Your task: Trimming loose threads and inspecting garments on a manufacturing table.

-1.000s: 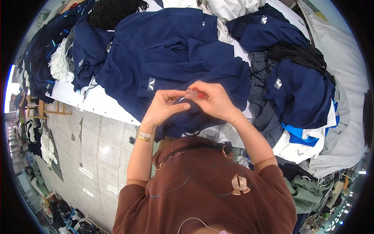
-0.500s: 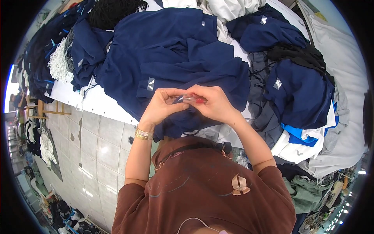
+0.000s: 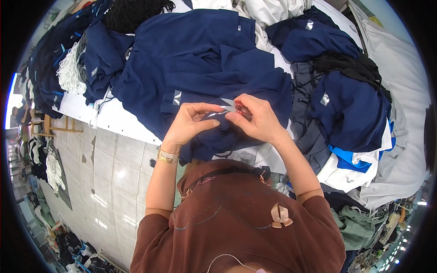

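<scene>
In my right hand (image 3: 260,119) is a pair of small thread snips (image 3: 228,103) with red on the grip; the pale metal blades stick out towards the left, apart at the tips. My left hand (image 3: 191,123) pinches a bit of navy cloth (image 3: 217,117) with a small whitish strip on it, close under the blades. Whether the blades touch the cloth I cannot tell. Both hands are over a large navy garment (image 3: 191,54) spread on the white table (image 3: 114,119). It carries a silver-grey patch (image 3: 176,97) just beyond my left hand.
More navy garments (image 3: 348,109) and a dark grey one (image 3: 312,132) are heaped on the right, beside white cloth (image 3: 400,91). White cords (image 3: 70,73) and black cords (image 3: 132,13) lie at the left and far left. Tiled floor (image 3: 120,175) shows at the left.
My right hand has shifted slightly right and turned, so the snips' blades now show spread apart. My left hand stays nearly in place with the cloth pinched.
</scene>
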Demonstrator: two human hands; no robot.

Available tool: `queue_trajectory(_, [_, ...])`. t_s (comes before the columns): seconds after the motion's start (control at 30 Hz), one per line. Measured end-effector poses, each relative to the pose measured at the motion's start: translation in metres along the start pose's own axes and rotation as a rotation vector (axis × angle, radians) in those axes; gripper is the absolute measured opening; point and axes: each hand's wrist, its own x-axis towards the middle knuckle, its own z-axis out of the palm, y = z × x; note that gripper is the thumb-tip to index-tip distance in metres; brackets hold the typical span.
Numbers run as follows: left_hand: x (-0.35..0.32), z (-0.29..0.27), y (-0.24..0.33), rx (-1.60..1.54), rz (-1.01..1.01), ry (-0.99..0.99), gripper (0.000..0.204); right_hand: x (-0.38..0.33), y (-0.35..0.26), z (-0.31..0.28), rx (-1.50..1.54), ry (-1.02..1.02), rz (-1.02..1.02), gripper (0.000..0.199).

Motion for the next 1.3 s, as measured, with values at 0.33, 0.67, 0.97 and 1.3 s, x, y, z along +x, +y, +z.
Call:
queue_trajectory(0.33, [-0.001,0.000,0.002,0.059,-0.015,-0.042,0.033,0.008,0.000,0.006,-0.236,-0.061,-0.372,0.032])
queue_trajectory(0.67, [0.000,0.004,0.007,0.013,-0.022,-0.035,0.036,0.007,-0.001,0.006,-0.240,-0.009,-0.315,0.030])
queue_trajectory(0.97, [-0.002,0.001,0.004,0.021,-0.022,-0.049,0.033,-0.005,0.003,-0.013,0.093,0.063,-0.034,0.026])
queue_trajectory(1.3, [0.000,-0.002,0.003,0.052,-0.024,-0.065,0.030,-0.008,0.007,-0.004,-0.248,0.013,-0.153,0.034])
